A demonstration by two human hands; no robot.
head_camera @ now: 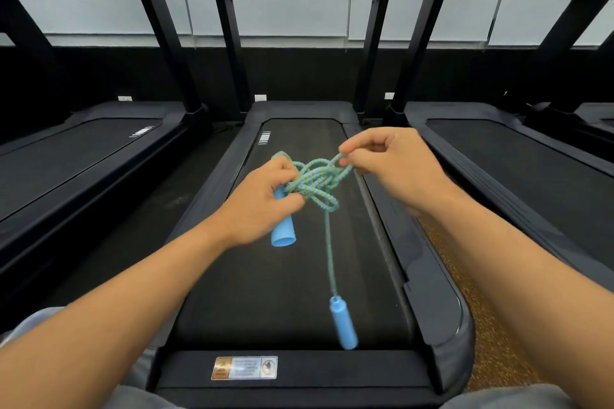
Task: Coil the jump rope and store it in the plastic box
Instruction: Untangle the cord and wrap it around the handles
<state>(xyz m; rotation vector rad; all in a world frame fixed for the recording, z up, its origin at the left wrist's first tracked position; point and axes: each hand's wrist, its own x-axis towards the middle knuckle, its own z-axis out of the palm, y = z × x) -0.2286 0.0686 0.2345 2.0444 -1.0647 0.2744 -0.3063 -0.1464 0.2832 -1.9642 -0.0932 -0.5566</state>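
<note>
A blue-and-green braided jump rope (315, 181) is bunched in several loops between my hands, above the belt of the middle treadmill. My left hand (262, 206) grips one light-blue handle (282, 232) together with the bundle of loops. My right hand (392, 166) pinches the far end of the loops between thumb and fingers. One strand hangs down from the bundle to the second blue handle (344, 322), which dangles blurred over the belt. No plastic box is in view.
The middle treadmill (299, 276) lies straight ahead, with its uprights and console at the top. Two more treadmills (83, 149) (531, 159) flank it. A speckled floor strip (481, 309) runs along the right. My knees show at the bottom edge.
</note>
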